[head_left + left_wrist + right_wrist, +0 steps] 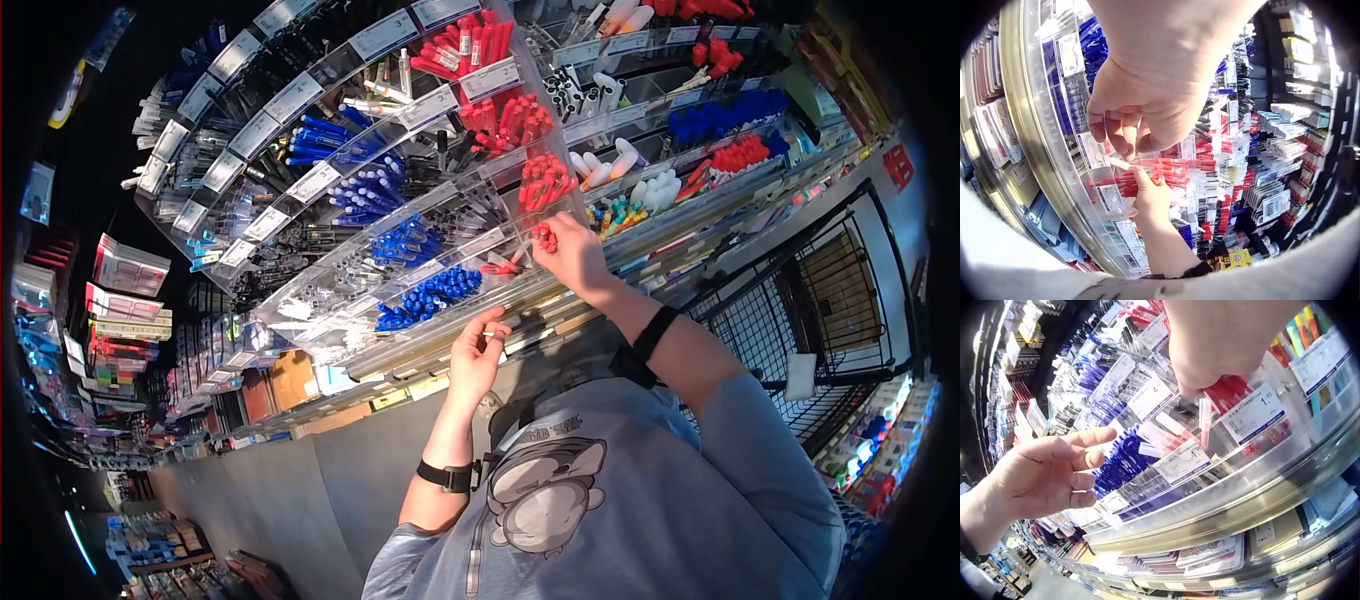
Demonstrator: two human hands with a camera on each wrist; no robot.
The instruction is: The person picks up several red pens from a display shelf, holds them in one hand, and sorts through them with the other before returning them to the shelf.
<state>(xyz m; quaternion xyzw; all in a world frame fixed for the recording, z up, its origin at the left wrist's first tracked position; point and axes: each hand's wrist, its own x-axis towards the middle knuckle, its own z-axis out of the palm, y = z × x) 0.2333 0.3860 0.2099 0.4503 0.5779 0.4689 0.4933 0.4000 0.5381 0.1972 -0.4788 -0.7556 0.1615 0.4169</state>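
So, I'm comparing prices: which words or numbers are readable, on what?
"1.90": tag under red pens, right-wrist view
"1.90": next tag leftward
"4": tag above that
"2": tag below topmost red pens, head view
"3": tag left of those pens
Other tags, shirt lettering: too small or blurred.

A black wire-mesh shopping cart [860, 378] stands at right; flat red-and-white packets [132, 262] sit far left; smooth grey floor [250, 490] shows near left.

Legible prices, right wrist view.
Right tag [1255, 414]: 1.90; lower tag [1182, 465]: 1.90; upper-left tag [1149, 399]: 4. Fine print unreadable.
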